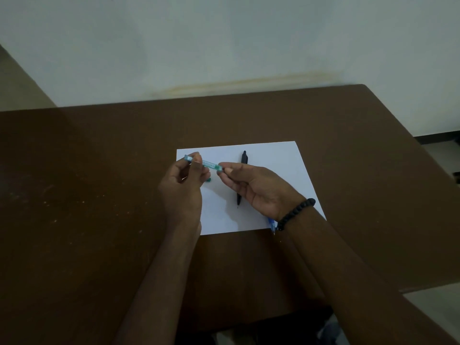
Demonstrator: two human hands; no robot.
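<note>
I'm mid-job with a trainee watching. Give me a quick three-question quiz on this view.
1. True or false: the black pen lies on the sheet of paper.
2. Which thing do the left hand and the right hand both hold above the table? A) green pen B) black pen C) sheet of paper
3. Fill the gap: the beaded bracelet sits on the ___ wrist.

Key: 1 true; 2 A; 3 right.
</note>
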